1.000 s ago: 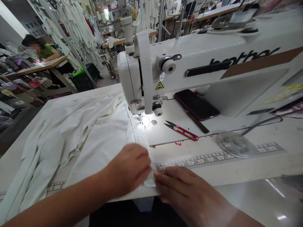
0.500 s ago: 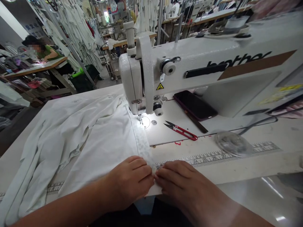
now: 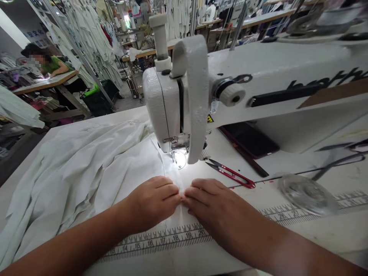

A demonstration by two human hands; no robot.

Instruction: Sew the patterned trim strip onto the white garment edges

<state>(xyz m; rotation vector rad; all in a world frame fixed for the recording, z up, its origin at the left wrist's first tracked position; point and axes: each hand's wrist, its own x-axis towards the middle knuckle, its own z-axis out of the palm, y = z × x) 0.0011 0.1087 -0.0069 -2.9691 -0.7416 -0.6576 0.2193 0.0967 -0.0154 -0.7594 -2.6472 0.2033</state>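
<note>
White fabric lies spread to the left of the sewing machine, its right edge running under the lit presser foot. My left hand rests on that edge with fingers closed, pinching the cloth. Opposite it, my right hand is closed on the same edge, fingertips almost touching those of the left. The fingertips' undersides are hidden. Red thread snips lie beyond my right hand, beside the machine bed.
A dark phone and a narrow dark strip lie under the machine arm. A clear round dish sits at right on the printed ruler. Across the aisle a person works at another table.
Both hands have moved forward toward the presser foot, carrying the fabric edge with them. More of the ruler shows in front of them, and the camera view has moved closer to the machine.
</note>
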